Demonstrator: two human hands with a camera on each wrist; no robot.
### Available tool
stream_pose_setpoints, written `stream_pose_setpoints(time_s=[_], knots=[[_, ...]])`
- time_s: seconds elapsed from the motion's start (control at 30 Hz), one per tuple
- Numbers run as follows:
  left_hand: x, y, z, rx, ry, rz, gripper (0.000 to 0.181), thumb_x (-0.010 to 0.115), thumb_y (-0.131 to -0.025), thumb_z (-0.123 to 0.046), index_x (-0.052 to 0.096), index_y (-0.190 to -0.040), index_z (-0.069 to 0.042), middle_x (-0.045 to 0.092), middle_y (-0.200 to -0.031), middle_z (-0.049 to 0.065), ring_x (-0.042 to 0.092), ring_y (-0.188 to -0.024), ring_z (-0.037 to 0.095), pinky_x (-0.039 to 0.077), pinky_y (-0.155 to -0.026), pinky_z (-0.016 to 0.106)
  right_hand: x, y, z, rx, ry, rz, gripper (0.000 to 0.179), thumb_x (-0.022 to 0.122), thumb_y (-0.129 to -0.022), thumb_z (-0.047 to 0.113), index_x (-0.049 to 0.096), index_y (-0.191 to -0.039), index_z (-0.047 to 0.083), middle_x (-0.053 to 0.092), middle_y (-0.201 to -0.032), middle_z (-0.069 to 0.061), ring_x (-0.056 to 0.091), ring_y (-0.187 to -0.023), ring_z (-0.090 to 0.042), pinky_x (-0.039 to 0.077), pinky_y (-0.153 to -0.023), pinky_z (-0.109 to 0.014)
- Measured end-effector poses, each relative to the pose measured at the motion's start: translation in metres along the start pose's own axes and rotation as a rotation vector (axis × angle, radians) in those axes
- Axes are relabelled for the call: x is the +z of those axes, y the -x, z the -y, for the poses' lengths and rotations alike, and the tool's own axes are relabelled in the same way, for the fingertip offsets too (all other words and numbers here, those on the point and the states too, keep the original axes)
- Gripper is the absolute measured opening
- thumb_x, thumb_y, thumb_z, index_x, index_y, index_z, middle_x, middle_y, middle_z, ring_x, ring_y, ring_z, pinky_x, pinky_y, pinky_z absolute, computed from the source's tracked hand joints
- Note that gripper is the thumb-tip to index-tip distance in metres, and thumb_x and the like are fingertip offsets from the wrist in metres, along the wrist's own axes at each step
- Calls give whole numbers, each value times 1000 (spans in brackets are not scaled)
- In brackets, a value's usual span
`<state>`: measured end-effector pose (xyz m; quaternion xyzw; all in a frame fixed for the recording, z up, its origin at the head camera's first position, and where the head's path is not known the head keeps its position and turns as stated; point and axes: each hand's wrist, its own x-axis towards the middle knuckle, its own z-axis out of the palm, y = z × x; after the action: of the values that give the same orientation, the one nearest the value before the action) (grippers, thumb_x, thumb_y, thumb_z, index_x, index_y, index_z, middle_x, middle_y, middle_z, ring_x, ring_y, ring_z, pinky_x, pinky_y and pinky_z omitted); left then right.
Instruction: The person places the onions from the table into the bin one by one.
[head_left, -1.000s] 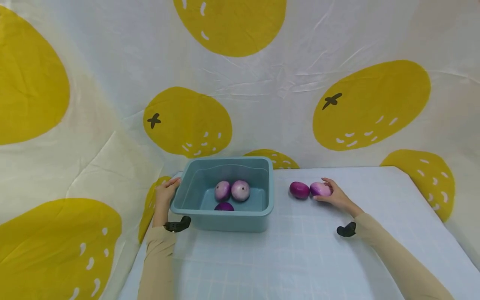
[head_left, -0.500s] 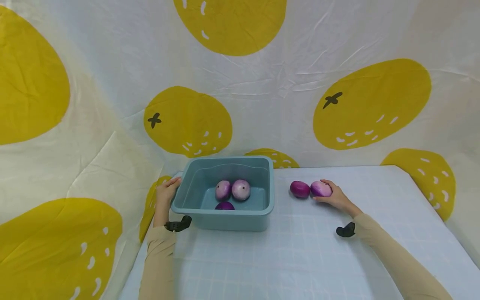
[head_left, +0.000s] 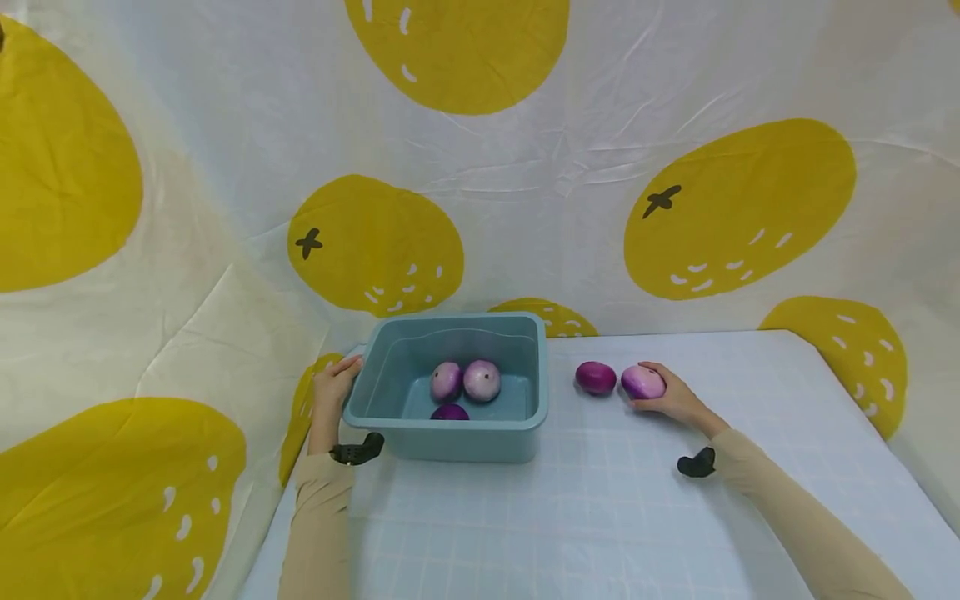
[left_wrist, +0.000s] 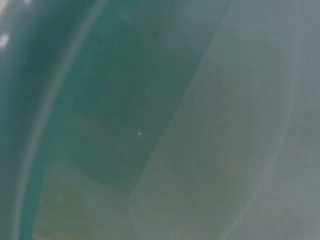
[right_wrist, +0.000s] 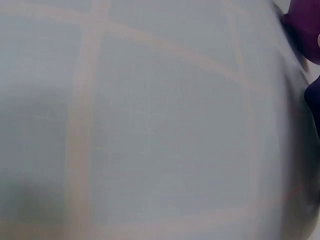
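A blue-green plastic basin (head_left: 461,442) stands on the table at centre left in the head view. My left hand (head_left: 335,385) grips its left rim. Inside lie two pale purple-and-white onions (head_left: 482,381) and a dark purple onion (head_left: 450,412), the last partly hidden by the front wall. Right of the basin, my right hand (head_left: 675,398) holds a purple-and-white onion (head_left: 641,382) between thumb and fingers, low over the cloth. Just left of it lies another dark purple onion (head_left: 596,378). The basin wall (left_wrist: 125,100) fills the left wrist view.
A pale checked cloth (head_left: 570,517) covers the table. Behind and to the left hangs a white sheet (head_left: 525,242) printed with yellow fruit. In the right wrist view the cloth (right_wrist: 165,125) fills most of the picture, with purple onion skin (right_wrist: 302,27) at the top right.
A small gap has opened between the onion in my right hand and the dark one beside it. The left hand and the basin have stayed in place.
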<state>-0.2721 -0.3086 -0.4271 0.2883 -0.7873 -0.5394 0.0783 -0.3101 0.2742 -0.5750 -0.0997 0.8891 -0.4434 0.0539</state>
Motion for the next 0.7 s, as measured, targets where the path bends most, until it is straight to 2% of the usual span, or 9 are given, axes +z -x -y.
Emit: stream_pose_setpoints(time_s=[0.17,0.37,0.6,0.7], knots=[[-2,-1,2,2,14,5,43,64,-93,-26,62,-126,-1,53,-138,22,46,-129,38,32,-113,48,-4,5,5,3,-9,4,86,77,-80,32,30,-147,8,37,-146,-26,39,-129,-47,34,-102,-67],[-2,0,3,8,12,16,43,63,-93,-26,61,-128,-1,52,-139,22,46,-129,38,32,-113,48,-9,9,11,-20,-25,-47,86,79,-79,30,32,-147,8,38,-145,-26,40,-128,-46,36,-101,-66],[-4,1,2,21,1,22,43,63,-93,-27,61,-128,-2,52,-140,21,46,-129,38,33,-112,48,-14,11,32,-115,46,-62,87,81,-76,27,34,-147,9,40,-145,-25,43,-127,-47,39,-99,-66],[-4,1,3,38,-8,28,44,63,-93,-26,61,-128,0,45,-146,22,43,-132,38,31,-112,48,-17,12,50,-168,53,-50,88,83,-74,25,36,-147,11,42,-144,-24,47,-124,-45,41,-97,-65]])
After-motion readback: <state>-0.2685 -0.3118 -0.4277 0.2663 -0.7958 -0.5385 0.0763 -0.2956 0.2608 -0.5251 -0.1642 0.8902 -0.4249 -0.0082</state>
